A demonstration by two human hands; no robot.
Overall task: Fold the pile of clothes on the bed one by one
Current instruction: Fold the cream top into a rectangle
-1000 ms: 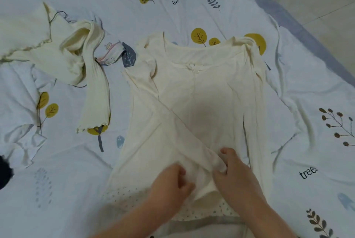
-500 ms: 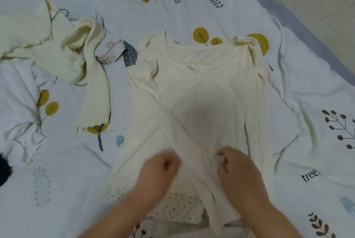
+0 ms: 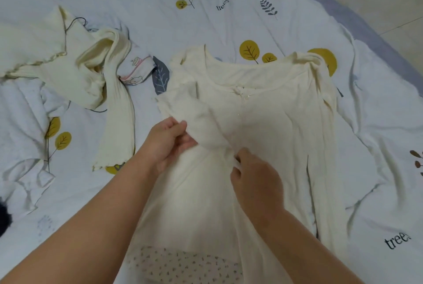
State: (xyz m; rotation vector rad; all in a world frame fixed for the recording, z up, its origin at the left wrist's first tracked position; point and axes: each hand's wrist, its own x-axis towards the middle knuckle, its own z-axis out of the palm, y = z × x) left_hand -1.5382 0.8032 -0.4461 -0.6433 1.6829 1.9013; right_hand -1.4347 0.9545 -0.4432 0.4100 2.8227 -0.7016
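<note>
Closest to me, a dotted cloth [image 3: 183,265] peeks out from under the hem of the cream long-sleeved top [image 3: 270,123]. The top is thin and soft, and it lies flat on the bed sheet [image 3: 251,8], which has leaves and mushrooms printed on it. My left hand [image 3: 167,144] curls round the folded sleeve [image 3: 201,128] and lifts it. My right hand [image 3: 256,178] pinches the same sleeve lower down. Farther off on my left, a ribbed cream top [image 3: 91,73] lies crumpled beside a small pink-trimmed cloth [image 3: 137,73].
</note>
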